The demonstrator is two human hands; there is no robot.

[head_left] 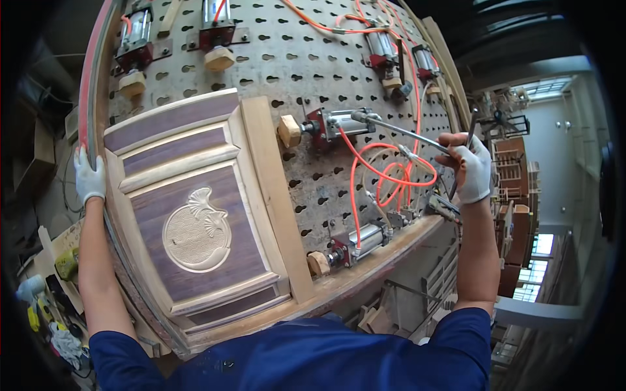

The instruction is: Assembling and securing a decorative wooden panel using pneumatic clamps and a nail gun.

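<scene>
My left hand (90,176), in a white fingerless-looking glove, lies with fingers stretched along the left rim of the perforated metal work table. My right hand (468,168), gloved too, is closed round the crossbar of a long T-handle socket wrench (417,137). The wrench's socket end reaches the middle air cylinder (352,122); whether it is seated on a bolt I cannot tell. That cylinder's wooden pad (288,131) points toward a pale wooden strip (277,195). Left of the strip lies a framed wooden panel (150,228) with a carved round fruit (197,234).
Orange air hoses (385,182) loop below the wrench. Another cylinder (365,241) sits by the near edge, and more with wooden pads stand at the far side. Tools and scraps (55,319) lie at lower left. Wooden furniture parts (512,169) are off to the right.
</scene>
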